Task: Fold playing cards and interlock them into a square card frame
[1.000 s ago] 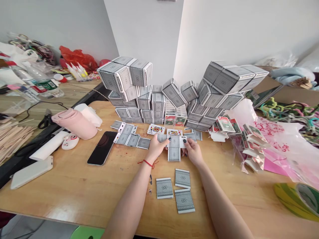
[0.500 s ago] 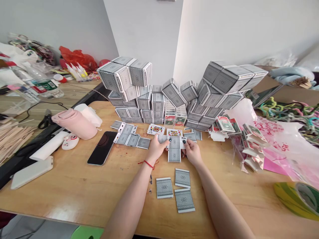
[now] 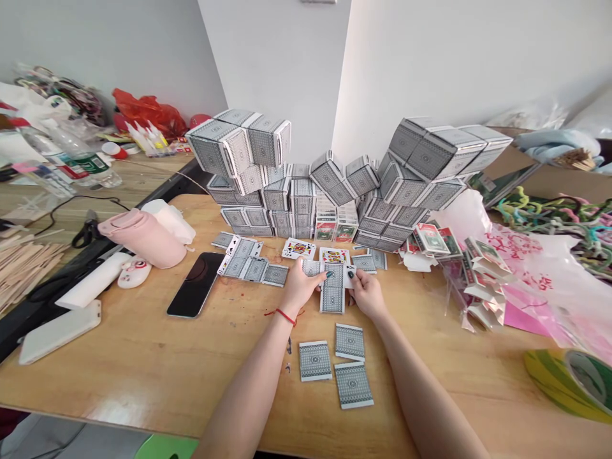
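A grey-backed card sits between the two hands, its long axis pointing toward the person and crossing the line from hand to hand; whether it touches the table I cannot tell. The left hand pinches it with the thumb over its left edge, while the right hand grips an ace jutting from its right, neither hand clearly nearer.

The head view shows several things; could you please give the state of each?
Held cards, overlapping
Left hand, pinching them
Right hand, pinching them
Three nearer cards, lying backs up
Two picture cards, face up
Phone, flat, screen dark
Card blocks, stacked
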Demonstrator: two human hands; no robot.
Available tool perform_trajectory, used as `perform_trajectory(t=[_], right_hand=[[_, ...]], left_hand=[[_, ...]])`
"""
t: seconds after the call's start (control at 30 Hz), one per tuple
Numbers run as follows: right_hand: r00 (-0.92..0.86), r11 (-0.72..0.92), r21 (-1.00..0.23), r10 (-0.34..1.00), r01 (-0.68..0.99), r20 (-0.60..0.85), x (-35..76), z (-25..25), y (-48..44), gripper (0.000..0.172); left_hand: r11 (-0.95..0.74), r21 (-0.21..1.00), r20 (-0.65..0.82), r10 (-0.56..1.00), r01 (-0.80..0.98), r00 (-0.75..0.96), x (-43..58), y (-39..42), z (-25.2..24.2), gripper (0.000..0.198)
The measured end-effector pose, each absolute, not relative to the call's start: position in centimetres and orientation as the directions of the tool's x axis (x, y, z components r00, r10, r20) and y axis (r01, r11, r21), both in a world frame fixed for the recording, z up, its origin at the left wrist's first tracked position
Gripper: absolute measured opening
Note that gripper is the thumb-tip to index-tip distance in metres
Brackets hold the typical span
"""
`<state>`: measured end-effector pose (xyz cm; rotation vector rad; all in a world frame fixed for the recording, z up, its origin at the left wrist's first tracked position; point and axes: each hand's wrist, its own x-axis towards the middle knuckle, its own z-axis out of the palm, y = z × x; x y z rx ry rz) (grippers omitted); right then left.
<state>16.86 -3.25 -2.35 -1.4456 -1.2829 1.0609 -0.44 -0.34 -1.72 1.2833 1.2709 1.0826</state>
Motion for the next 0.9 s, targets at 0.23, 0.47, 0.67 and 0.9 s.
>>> perform_trajectory(t=[0.23,0.47,0.67,0.9], right_hand=[[0.019,-0.075,-0.969,0.997,0.236,-0.073,16.9,-1.9,-3.3,0.036],[-0.026,-0.104,-0.976,0.993,0.190,-0.111,16.8,-1.6,-3.1,0.034],[-0.101,-0.093,-0.994,0.990,0.064,-0.100,16.9,-1.2,-3.1,0.036],[-0.020,-0.037,-0.998,0.999,-0.050,-0.036,16.8,-1.0,-3.2,0.031]], left_hand=[[0.052,0.991,-0.059,0.997,0.125,0.051,-0.5,-0.4,-1.3,0.043],[0.047,0.990,-0.057,0.996,0.133,0.065,-0.5,-0.4,-1.6,0.042],[0.071,0.997,-0.075,0.993,0.041,0.087,-0.3,-0.1,-0.8,0.045],[0.102,0.995,-0.102,0.992,-0.004,0.070,-0.5,0.1,-0.2,0.044]])
